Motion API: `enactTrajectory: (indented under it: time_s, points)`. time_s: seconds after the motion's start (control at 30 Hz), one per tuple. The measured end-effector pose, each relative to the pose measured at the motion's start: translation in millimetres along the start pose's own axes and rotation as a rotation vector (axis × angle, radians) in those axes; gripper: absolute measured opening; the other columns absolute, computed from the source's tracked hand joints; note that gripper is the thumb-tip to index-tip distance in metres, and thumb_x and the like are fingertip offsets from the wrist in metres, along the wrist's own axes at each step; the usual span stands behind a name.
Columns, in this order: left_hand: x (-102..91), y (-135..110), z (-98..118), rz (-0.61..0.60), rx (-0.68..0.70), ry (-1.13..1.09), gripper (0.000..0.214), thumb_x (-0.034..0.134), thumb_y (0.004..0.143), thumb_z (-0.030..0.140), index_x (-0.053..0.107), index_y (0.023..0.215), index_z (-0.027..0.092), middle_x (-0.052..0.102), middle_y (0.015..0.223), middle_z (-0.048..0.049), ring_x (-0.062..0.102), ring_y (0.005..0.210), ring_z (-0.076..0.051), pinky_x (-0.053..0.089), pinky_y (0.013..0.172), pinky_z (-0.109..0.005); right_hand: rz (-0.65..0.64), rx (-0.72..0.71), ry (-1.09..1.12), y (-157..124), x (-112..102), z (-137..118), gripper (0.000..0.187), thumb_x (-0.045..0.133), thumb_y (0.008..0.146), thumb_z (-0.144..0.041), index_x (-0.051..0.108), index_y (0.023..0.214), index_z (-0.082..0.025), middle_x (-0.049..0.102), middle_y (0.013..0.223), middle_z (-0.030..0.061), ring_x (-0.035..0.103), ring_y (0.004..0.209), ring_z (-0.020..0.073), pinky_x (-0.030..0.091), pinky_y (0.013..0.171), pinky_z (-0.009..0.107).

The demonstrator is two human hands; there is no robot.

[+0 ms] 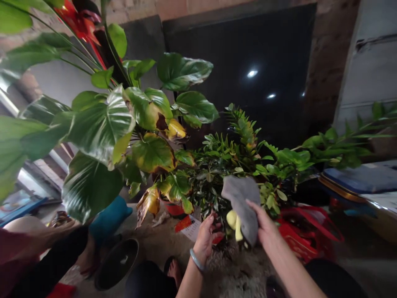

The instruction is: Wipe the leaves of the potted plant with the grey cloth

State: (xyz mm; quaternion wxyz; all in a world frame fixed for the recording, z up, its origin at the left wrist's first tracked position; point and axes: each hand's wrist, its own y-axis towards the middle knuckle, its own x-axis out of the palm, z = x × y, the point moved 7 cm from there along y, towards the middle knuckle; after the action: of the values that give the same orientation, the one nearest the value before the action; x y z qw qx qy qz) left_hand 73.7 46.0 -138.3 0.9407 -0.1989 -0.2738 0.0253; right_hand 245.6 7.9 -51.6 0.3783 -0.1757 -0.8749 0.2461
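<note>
My right hand (263, 225) is shut around a soft grey cloth (243, 207), with a bit of yellow cloth showing under it. I hold it up against the small bushy plant (238, 165) with many thin shiny leaves. My left hand (206, 236) has a pale blue bangle (196, 260) on the wrist. Its fingers are open and reach in among the low leaves, touching them. The floor (155, 244) under me looks rough and grey. A dark round bowl (118, 263) sits on it to my left. A white and red card (190, 227) lies by the pots, but the writing is too small to read. A red basket (305, 234) sits to my right. Further back, a big plant (102, 124) has wide glossy leaves, some yellow and brown at the edges. Behind it all is a dark shiny panel (263, 62) with spots of light on it.
</note>
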Motion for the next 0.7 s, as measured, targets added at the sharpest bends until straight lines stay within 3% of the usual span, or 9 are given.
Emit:
enactTrajectory:
  time_s: [0.07, 0.13, 0.2, 0.27, 0.37, 0.47, 0.6, 0.7]
  points:
    - [-6.2, 3, -1, 0.005, -0.001, 0.006, 0.040, 0.085, 0.058, 0.042, 0.072, 0.086, 0.017, 0.070, 0.095, -0.0081, 0.061, 0.073, -0.018, 0.048, 0.062, -0.029, -0.037, 0.089, -0.080, 1, -14, 37, 0.016, 0.082, 0.056, -0.024, 0.069, 0.066, -0.020, 0.075, 0.060, 0.0068, 0.076, 0.084, 0.0337, 0.061, 0.081, 0.043]
    - [-13.9, 5, -1, 0.019, -0.006, 0.013, 0.042, 0.084, 0.059, 0.044, 0.073, 0.089, 0.018, 0.070, 0.097, -0.0084, 0.061, 0.073, -0.017, 0.047, 0.062, -0.028, -0.026, 0.081, -0.106, -1, -35, 58, 0.024, 0.086, 0.054, -0.028, 0.071, 0.069, -0.018, 0.077, 0.065, 0.0078, 0.076, 0.081, 0.0323, 0.061, 0.076, 0.038]
    - [-19.0, 6, 1, 0.026, 0.003, 0.004, 0.044, 0.085, 0.058, 0.043, 0.074, 0.093, 0.018, 0.069, 0.107, -0.0096, 0.062, 0.075, -0.017, 0.046, 0.061, -0.027, -0.002, 0.060, -0.157, -5, -52, 59, 0.029, 0.089, 0.052, -0.034, 0.073, 0.071, -0.018, 0.077, 0.067, 0.0093, 0.076, 0.075, 0.0318, 0.061, 0.067, 0.036]
    - [-18.6, 5, 4, 0.014, 0.013, -0.006, 0.045, 0.086, 0.057, 0.041, 0.073, 0.094, 0.019, 0.068, 0.113, -0.0107, 0.063, 0.077, -0.018, 0.046, 0.061, -0.027, 0.037, -0.033, -0.191, -9, -59, 34, 0.033, 0.089, 0.048, -0.034, 0.074, 0.072, -0.017, 0.077, 0.065, 0.0090, 0.074, 0.067, 0.0315, 0.059, 0.059, 0.036]
    - [-12.1, 1, 7, 0.013, 0.008, -0.012, 0.043, 0.086, 0.058, 0.037, 0.073, 0.094, 0.019, 0.068, 0.113, -0.0114, 0.062, 0.078, -0.018, 0.047, 0.061, -0.027, 0.095, -0.233, -0.156, -18, -48, -18, 0.033, 0.087, 0.045, -0.028, 0.073, 0.072, -0.016, 0.074, 0.059, 0.0065, 0.073, 0.062, 0.0312, 0.059, 0.059, 0.038]
    - [-2.7, -2, 7, 0.020, -0.004, -0.019, 0.036, 0.084, 0.062, 0.036, 0.072, 0.091, 0.017, 0.070, 0.108, -0.0112, 0.062, 0.076, -0.017, 0.048, 0.060, -0.027, 0.081, -0.314, -0.083, -23, -23, -41, 0.030, 0.084, 0.047, -0.025, 0.072, 0.073, -0.016, 0.074, 0.059, 0.0048, 0.073, 0.062, 0.0299, 0.060, 0.064, 0.039]
    - [4.2, -1, 3, 0.015, -0.058, -0.016, 0.027, 0.075, 0.073, 0.041, 0.070, 0.086, 0.017, 0.072, 0.093, -0.0077, 0.062, 0.071, -0.017, 0.049, 0.059, -0.027, -0.037, -0.220, -0.107, -20, 1, -10, 0.028, 0.084, 0.047, -0.026, 0.073, 0.071, -0.016, 0.074, 0.059, 0.0042, 0.071, 0.057, 0.0270, 0.060, 0.060, 0.037]
    - [-1.7, 0, 3, 0.014, -0.064, -0.012, 0.031, 0.069, 0.078, 0.047, 0.070, 0.087, 0.017, 0.072, 0.091, -0.0083, 0.063, 0.072, -0.018, 0.048, 0.060, -0.027, -0.038, -0.064, -0.213, -20, -12, 31, 0.024, 0.084, 0.049, -0.028, 0.071, 0.064, -0.015, 0.071, 0.052, 0.0045, 0.068, 0.051, 0.0248, 0.057, 0.053, 0.033]
